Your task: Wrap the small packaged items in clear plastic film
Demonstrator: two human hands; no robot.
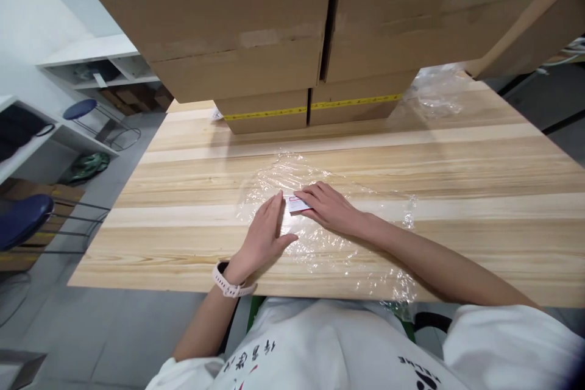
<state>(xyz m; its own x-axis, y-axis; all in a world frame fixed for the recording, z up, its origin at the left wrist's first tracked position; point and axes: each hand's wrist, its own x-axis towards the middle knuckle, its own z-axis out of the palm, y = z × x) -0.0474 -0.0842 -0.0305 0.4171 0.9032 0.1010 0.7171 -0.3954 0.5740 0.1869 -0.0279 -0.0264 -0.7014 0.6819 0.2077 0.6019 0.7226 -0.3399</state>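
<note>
Boxes: cardboard cartons (237, 30) stand stacked along the far edge of the worktop, in two columns side by side; the lowest pair carries a yellow band (311, 106) across its front.
Worktop: a pale wooden table (479, 164) with lighter and darker planks running left to right; the person sits at its near edge, about the middle.
Plastic sheet: a clear, crinkled film (320, 244) lies spread flat on the worktop from around the middle down to the near edge, under both hands.
Second film: another crumpled clear wrap (434, 88) sits at the far right, just beside the lowest carton.
Left hand: the left hand (265, 231) rests palm down on the sheet, fingers straight and pressed together, fingertips touching the left end of the small card; a pale watch strap (227, 283) circles the wrist.
Right hand: the right hand (329, 207) lies flat over the right part of the card, fingers slightly spread, pressing it down rather than pinching.
Card: a small white card with red print (295, 203) lies on the film near the middle of the worktop, between the two hands, partly covered by the right fingers.
Stools: blue stools (22, 219) stand on the floor beyond the left edge.
</note>
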